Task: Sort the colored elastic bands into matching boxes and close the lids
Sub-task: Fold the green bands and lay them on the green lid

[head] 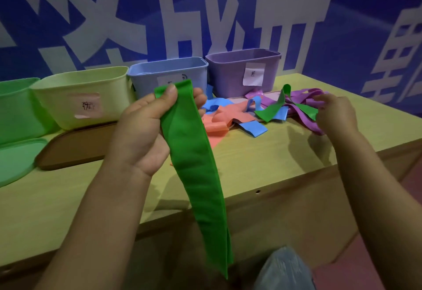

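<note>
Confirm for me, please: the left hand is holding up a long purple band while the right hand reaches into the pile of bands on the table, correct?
Not quite. The head view shows the band in the left hand is green, not purple. The rest holds: the right hand reaches into the pile of bands on the table.

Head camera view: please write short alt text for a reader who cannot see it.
The left hand holds up a long green band while the right hand reaches into mixed bands. Behind stand open green, yellow, blue and purple boxes.
</note>
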`<state>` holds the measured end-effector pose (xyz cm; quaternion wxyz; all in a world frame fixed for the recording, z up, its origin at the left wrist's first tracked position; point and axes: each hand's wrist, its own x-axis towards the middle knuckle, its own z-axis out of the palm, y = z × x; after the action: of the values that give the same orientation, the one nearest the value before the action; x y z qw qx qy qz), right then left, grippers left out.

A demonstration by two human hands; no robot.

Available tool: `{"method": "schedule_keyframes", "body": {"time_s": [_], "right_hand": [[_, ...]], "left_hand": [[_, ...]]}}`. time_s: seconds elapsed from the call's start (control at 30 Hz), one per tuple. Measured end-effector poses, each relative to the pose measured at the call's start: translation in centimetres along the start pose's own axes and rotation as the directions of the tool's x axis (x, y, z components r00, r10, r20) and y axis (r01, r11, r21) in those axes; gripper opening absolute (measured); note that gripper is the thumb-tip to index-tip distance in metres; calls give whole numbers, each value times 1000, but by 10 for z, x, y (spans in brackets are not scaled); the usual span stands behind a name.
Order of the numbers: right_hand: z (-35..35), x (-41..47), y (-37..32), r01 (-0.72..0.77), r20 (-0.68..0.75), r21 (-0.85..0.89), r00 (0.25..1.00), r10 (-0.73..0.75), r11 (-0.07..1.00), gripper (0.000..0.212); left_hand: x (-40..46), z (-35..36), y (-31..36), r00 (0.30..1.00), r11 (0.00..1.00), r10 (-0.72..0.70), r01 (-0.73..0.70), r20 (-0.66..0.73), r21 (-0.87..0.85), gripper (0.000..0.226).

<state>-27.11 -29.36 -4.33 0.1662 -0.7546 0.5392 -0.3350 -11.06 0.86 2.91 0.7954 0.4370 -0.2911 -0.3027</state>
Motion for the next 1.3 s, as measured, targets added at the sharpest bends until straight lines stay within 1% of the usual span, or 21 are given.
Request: {"method": "schedule_keyframes", "body": {"time_s": [0.07,0.13,0.23,0.27,0.33,0.37,0.43,0.57,0.63,0.7,0.77,0.87,0.93,1.03,1.1,1.17,1.23,1.3], "right_hand": [[5,15,9,-19,123,-162,992,40,987,50],[9,23,13,-43,190,-236,978,89,971,50],[18,31,15,-96,224,-279,961,162,955,47],[21,33,16,-92,216,-282,964,157,955,44],[24,36,16,-76,151,-260,981,118,963,33],[25,36,16,-75,113,-224,988,103,972,28],[26,34,15,-82,41,-92,995,86,992,25],[20,30,3,-2,-130,162,991,23,987,27],[18,29,-6,46,-170,294,985,5,955,27],[15,27,-19,118,-205,357,978,-45,927,28],[11,24,-37,211,-232,374,964,-129,903,28],[4,21,-67,353,-247,377,929,-275,856,33],[-4,16,-88,438,-275,401,895,-350,805,35],[-17,3,-118,565,-401,423,818,-413,709,24],[-29,-7,-136,647,-464,394,753,-467,652,19],[-40,-18,-151,722,-502,360,684,-530,591,18],[-51,-30,-165,767,-517,336,635,-574,546,18],[-62,-42,-178,800,-528,318,595,-605,510,19]], "left_hand": [[4,-1,-8,999,999,-46,46,-14,-17,25],[6,0,-14,995,994,-100,99,-20,-53,33],[8,-1,-22,987,986,-157,156,-13,-65,49],[9,-1,-24,986,985,-167,166,-15,-56,49],[13,-2,-28,985,984,-171,170,-32,-46,39],[14,-2,-30,985,986,-165,163,-48,-39,32],[16,-3,-33,987,990,-140,139,-77,-24,23],[19,-4,-39,994,995,-72,77,-79,63,21],[19,-5,-41,996,994,-61,66,-64,82,21],[18,-7,-42,997,992,-54,60,-56,109,21],[18,-9,-42,998,988,-45,51,-50,143,20],[19,-14,-41,998,982,-22,32,-57,185,20],[19,-16,-39,998,979,-10,24,-70,203,20],[18,-19,-37,995,976,27,-5,-98,218,19],[17,-20,-35,990,982,51,-26,-134,185,19],[15,-21,-31,981,988,91,-68,-172,136,38],[11,-23,-26,970,983,155,-131,-189,130,53],[7,-25,-20,958,968,212,-180,-192,173,52]]}}
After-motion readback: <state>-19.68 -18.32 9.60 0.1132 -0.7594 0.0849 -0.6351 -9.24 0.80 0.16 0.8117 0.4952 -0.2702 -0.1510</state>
